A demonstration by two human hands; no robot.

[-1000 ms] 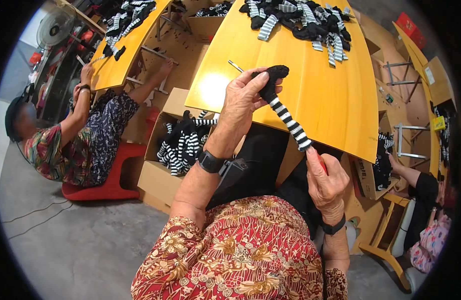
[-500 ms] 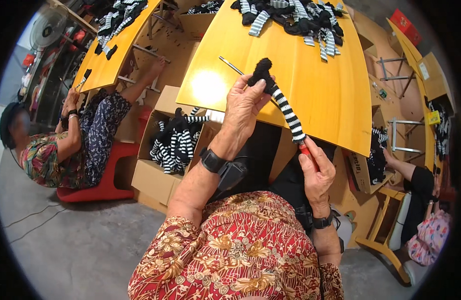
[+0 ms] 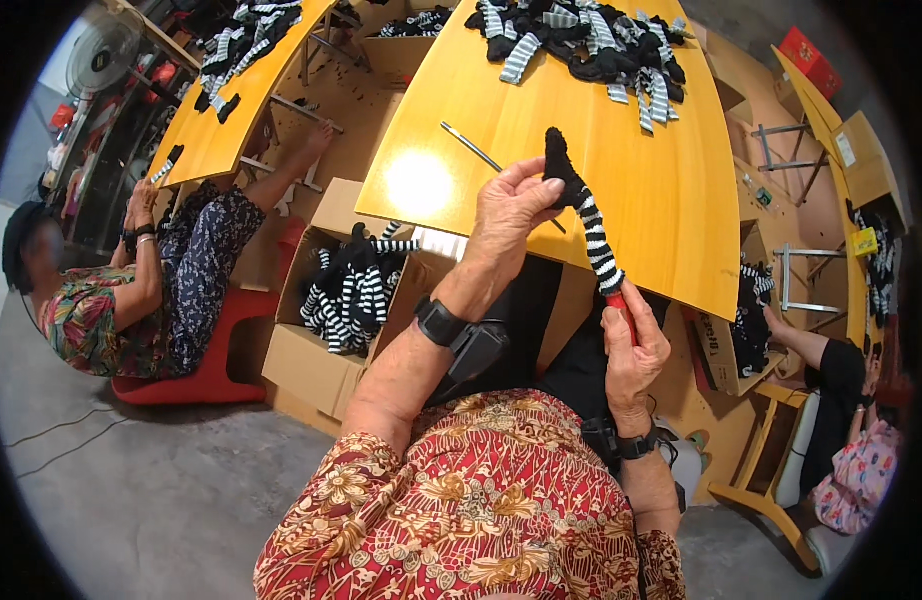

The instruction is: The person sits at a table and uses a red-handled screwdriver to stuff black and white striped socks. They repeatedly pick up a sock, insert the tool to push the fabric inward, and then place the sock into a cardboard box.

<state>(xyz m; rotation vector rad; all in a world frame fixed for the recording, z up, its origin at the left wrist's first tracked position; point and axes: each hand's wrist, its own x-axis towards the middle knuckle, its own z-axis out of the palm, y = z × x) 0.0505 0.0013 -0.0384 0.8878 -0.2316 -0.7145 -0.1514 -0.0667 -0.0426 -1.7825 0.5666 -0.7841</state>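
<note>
A small sock (image 3: 597, 240) with a black foot and black-and-white striped leg stretches between my hands over the table's near edge. My left hand (image 3: 511, 212) is closed, pinching the sock at its black heel, with the toe pointing up. Lower down, my right hand (image 3: 636, 345) is closed round the red handle (image 3: 618, 302) of a tool whose far end is hidden inside the striped cuff. A thin metal rod (image 3: 468, 144) lies slantwise on the yellow table (image 3: 631, 160), passing behind my left hand.
More striped and black socks (image 3: 591, 45) are heaped at the table's far side. Cardboard boxes with socks stand left (image 3: 316, 365) and right (image 3: 716, 345) below it. One person (image 3: 131, 290) sits at another table on the left; another (image 3: 861, 460) sits on the right.
My left hand has moved right and slightly down. The sock's black foot, bunched before, now stands straighter and more upright. More of the rod on the table shows. The right hand has barely moved.
</note>
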